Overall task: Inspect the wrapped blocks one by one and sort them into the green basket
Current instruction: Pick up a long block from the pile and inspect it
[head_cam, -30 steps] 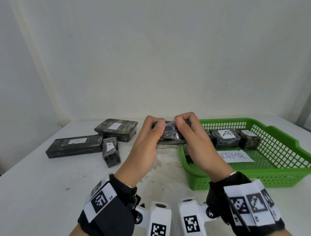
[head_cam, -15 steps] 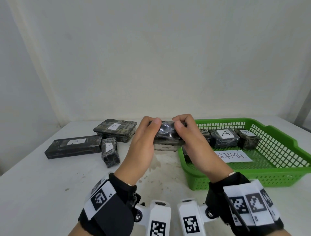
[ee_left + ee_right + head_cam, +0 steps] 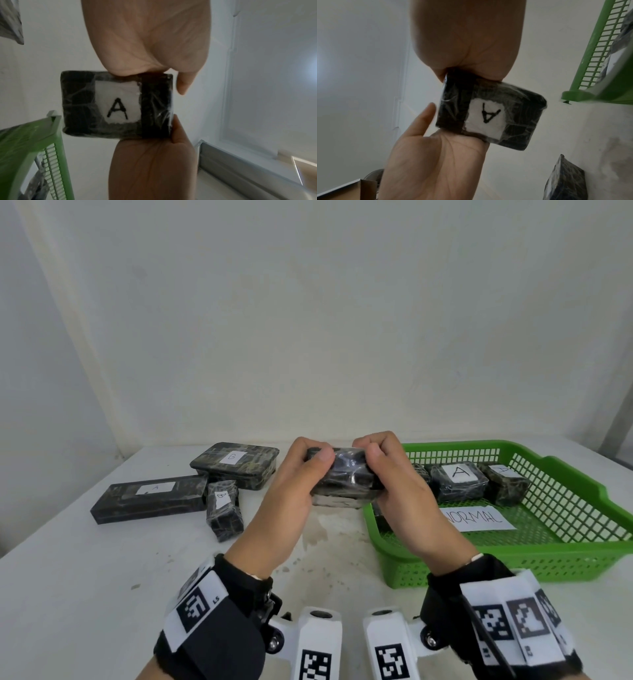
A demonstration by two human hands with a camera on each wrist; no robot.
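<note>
Both hands hold one dark plastic-wrapped block (image 3: 344, 479) above the table, just left of the green basket (image 3: 565, 556). My left hand (image 3: 301, 474) grips its left end and my right hand (image 3: 387, 470) grips its right end, thumbs on top. Both wrist views show the block's underside (image 3: 118, 104) (image 3: 489, 117) with a white label marked A. Inside the basket lie several wrapped blocks, one labelled A (image 3: 459, 482), and a paper sign reading NORMAL (image 3: 479, 518).
On the white table at the left lie a long wrapped block labelled A (image 3: 150, 501), a flat one labelled B (image 3: 236, 463) and a small one (image 3: 224, 510). White walls stand behind and to the left. A stained patch marks the table under the hands.
The held block has been turned a little in the hands and stays at about the same height. Nothing else has moved.
</note>
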